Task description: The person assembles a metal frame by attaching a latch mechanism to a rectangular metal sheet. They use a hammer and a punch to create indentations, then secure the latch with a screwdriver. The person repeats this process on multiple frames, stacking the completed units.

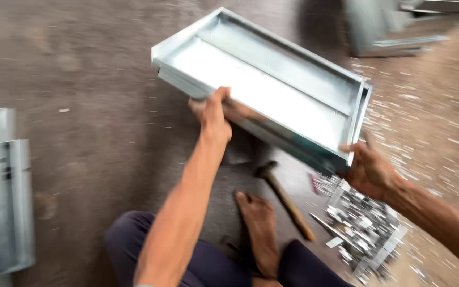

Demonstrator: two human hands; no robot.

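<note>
Both grips, left hand (212, 114) and right hand (370, 170), were closed on the folded metal tray (261, 87), which I held lifted off the floor (81, 79). I judged it shaped already; the hammer (285, 199) lay idle, loose metal clips (359, 228) unused.

Daylight, strong glare on metal tray (272, 90); heavy motion blur throughout.

Bare forearms and hands (213, 119), dark navy trousers, bare foot (258, 226).

Single head view, looking steeply down at floor (81, 133), close over lap; motion-blurred.
</note>
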